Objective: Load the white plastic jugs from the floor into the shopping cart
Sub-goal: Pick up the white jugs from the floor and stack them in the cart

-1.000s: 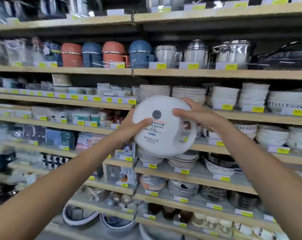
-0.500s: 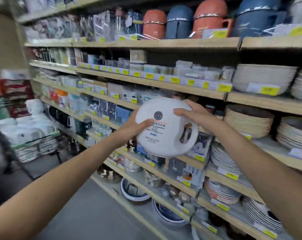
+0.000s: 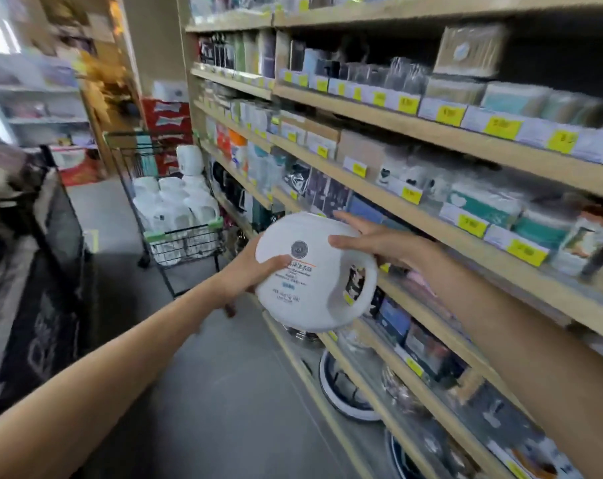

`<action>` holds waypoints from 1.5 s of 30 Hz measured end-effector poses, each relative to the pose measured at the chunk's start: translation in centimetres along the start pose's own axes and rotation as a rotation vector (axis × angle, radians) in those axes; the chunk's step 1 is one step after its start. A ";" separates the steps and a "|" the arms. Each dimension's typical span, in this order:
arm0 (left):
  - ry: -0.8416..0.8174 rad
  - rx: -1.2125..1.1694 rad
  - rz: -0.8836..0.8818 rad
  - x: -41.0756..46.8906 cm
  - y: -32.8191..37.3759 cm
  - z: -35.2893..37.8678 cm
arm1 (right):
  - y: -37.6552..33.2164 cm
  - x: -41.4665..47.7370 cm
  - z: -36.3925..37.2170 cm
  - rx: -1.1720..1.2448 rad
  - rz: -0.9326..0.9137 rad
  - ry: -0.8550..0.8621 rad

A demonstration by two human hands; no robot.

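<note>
White plastic jug (image 3: 313, 271), held at the centre of the frame between my two hands, well above the grey floor (image 3: 224, 392) and with its printed label and round emblem turned toward the camera. My left hand (image 3: 248, 271) enters from the lower left and cups the jug's left flank, its thumb lying across the label; my right hand (image 3: 372, 240) enters from the lower right and clasps the upper right shoulder, fingers spread over the curved top. Both hands are thus closed on the jug, which is tilted so that its moulded handle opening faces the lower right of the frame. Shopping cart (image 3: 175, 216), a dark wire frame with a green edge strip, stands in the left centre of the frame, well apart from the held jug and farther down the aisle. It is already heaped with other white jugs (image 3: 175, 198), one of which stands upright on top of the pile. Wooden shelving (image 3: 431, 133) fills the right half of the frame, carrying boxed and wrapped goods with yellow price tags (image 3: 500, 127) along each shelf edge; round dishes sit on the lowest tiers at the lower right. A dark display unit (image 3: 51, 271) occupies the left edge; much of that side is blurred, and I cannot tell what it holds.
</note>
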State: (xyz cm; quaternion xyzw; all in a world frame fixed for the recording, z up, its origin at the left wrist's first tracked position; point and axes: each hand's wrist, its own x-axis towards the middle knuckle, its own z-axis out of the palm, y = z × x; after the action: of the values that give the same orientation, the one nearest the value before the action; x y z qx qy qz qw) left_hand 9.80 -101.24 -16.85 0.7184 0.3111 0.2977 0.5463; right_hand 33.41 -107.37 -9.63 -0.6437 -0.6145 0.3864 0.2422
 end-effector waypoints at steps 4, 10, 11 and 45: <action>0.051 -0.039 -0.067 3.0 -3.8 -5.5 | -1.1 8.0 2.0 -0.030 0.002 -0.015; 0.101 -0.011 -0.116 9.4 -9.4 -15.7 | -2.6 21.1 5.6 0.084 -0.003 0.021; 0.101 0.000 -0.119 10.9 -10.8 -17.9 | -3.0 23.2 6.2 0.095 0.006 0.019; 0.167 -0.376 -0.664 51.8 -30.8 -64.7 | -13.3 89.0 14.1 -0.197 0.045 0.118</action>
State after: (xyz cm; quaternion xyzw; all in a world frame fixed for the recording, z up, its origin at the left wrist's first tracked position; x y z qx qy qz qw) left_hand -11.00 -15.94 -27.61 0.4394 0.5100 0.2141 0.7078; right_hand 9.32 -20.90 -25.21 -0.6997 -0.6196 0.2909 0.2045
